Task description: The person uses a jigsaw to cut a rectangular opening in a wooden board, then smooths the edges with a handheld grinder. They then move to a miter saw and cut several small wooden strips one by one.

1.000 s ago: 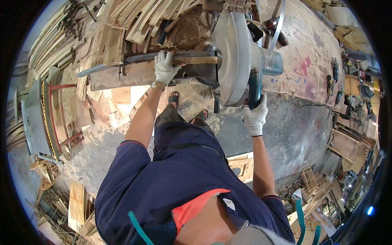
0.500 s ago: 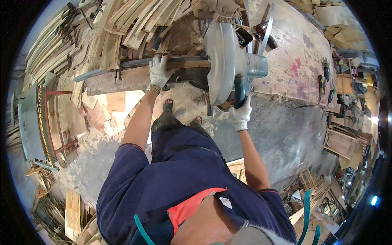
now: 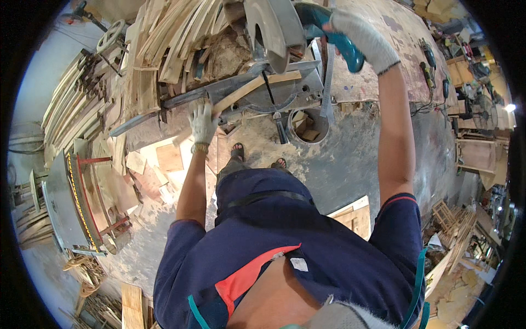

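Wooden strip [image 3: 239,96] in left grip [image 3: 203,124]

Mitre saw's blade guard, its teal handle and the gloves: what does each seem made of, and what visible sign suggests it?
Blade guard: probably bare metal, given its dull grey sheen. Teal handle: likely moulded plastic, from its smooth, glossy surface. Left glove and right glove: apparently knitted fabric, whitish and matte, from their soft look; the right one is blurred, fibre unclear.

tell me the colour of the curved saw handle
The curved saw handle is teal, best seen in the head view.
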The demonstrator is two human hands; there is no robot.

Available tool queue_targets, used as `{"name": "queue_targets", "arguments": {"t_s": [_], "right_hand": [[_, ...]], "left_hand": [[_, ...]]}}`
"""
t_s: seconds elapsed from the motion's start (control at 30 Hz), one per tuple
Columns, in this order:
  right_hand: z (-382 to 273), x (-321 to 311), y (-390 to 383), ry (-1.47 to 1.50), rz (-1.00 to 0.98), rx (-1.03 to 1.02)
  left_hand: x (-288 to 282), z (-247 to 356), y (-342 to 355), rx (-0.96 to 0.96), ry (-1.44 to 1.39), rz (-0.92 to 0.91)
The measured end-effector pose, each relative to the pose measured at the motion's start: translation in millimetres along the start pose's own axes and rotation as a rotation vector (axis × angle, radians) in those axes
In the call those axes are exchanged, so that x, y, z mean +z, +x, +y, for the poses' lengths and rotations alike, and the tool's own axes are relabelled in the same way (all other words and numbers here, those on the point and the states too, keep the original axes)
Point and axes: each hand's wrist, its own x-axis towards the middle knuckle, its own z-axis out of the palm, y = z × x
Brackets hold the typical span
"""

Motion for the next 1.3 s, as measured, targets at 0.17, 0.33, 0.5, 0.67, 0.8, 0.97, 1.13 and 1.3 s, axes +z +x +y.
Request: {"name": "queue_targets", "arguments": {"t_s": [0.17,0.33,0.5,0.67,0.8,0.97,1.13,1.3], "right_hand": [[98.2,49.9,33.5,0.702,0.313,-0.223],[196.5,166.8,42.8,-0.303,0.275,-0.095],[220.7,202.8,21.8,-0.761,0.139,-0.248],[227.8,206.7,-18.9,-0.651,0.013,-0.085],[258.8,181.2,-73.2,-0.351,-0.454,-0.08],[336.5,201.6,-173.8,-0.287,0.101,0.143],[314.1,223.3,-241.1,0.338,-0.008,0.428],[296.8,254.2,-263.8,0.571,0.123,0.143]], "left_hand": [[-29.2,20.0,-83.2,-0.029,-0.108,0.064],[-56.9,17.5,-151.2,-0.205,-0.222,-0.102],[-77.7,22.3,-167.8,-0.274,-0.165,-0.079],[-88.6,45.3,-149.9,-0.171,-0.201,-0.051],[-86.2,72.6,-121.8,-0.004,-0.37,-0.165],[-64.1,140.8,-79.6,0.17,-0.614,-0.362],[-37.2,235.6,-47.9,0.252,-0.787,-0.534],[-20.4,322.5,-38.8,0.294,-0.744,-0.619]]}}
